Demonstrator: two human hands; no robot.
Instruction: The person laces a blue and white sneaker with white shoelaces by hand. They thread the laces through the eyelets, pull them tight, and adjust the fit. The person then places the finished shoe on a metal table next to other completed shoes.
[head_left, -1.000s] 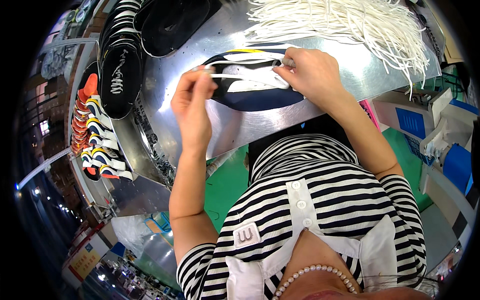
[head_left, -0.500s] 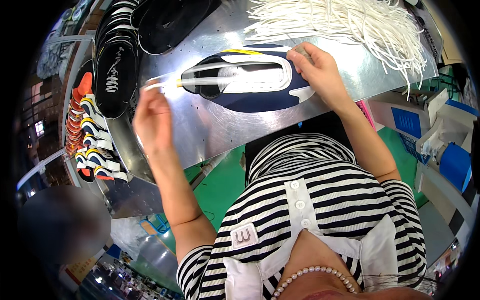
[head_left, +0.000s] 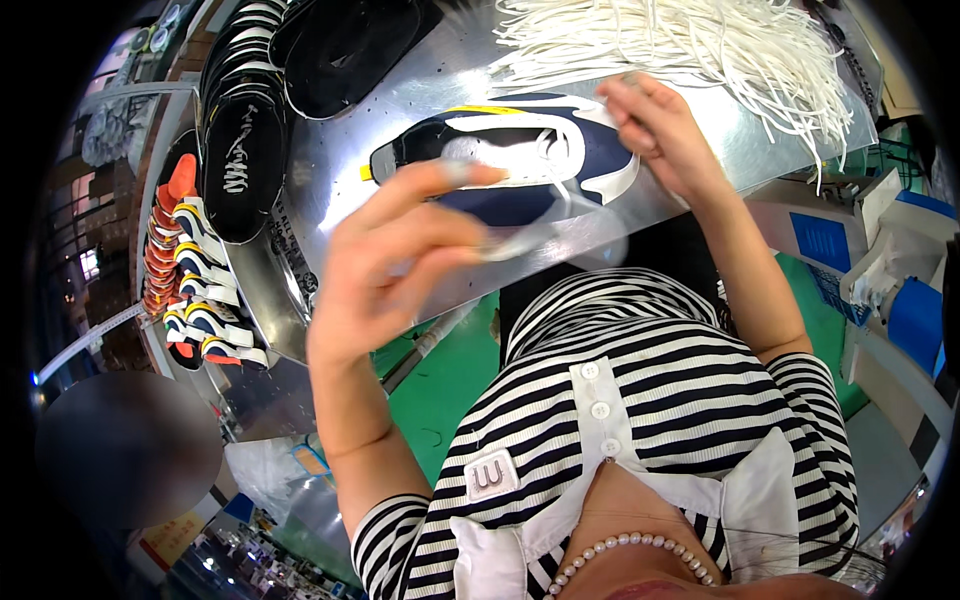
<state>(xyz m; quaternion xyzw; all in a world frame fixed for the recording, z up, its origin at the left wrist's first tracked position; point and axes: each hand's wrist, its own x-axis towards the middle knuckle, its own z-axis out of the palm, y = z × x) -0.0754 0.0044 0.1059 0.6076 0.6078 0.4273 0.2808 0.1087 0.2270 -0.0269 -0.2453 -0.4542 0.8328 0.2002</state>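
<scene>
A navy, white and yellow shoe upper (head_left: pixel 510 208) lies on its side-to-side length on the metal table, its opening facing up and toe end to the right. A white shoelace (head_left: pixel 568 195) comes out of the opening and runs toward my left hand (head_left: pixel 400 260), smeared by motion. That hand is closed in a pinch on the lace, in front of the upper's near edge. Above the toe end, off the upper, my right hand (head_left: pixel 665 135) is raised with its fingers curled. Whatever those fingertips hold is too blurred to make out.
A heap of white shoelaces (head_left: pixel 680 45) covers the table's far right. Black shoe parts (head_left: pixel 235 165) are stacked at the left, beside a row of orange, white and navy uppers (head_left: pixel 205 275). Bins with blue parts (head_left: pixel 820 245) stand at the right beyond the table edge (head_left: pixel 780 175).
My left hand has swung right and nearer, from beyond the heel to before the upper, bringing the lace along. My right hand has lifted off the toe and moved slightly right.
</scene>
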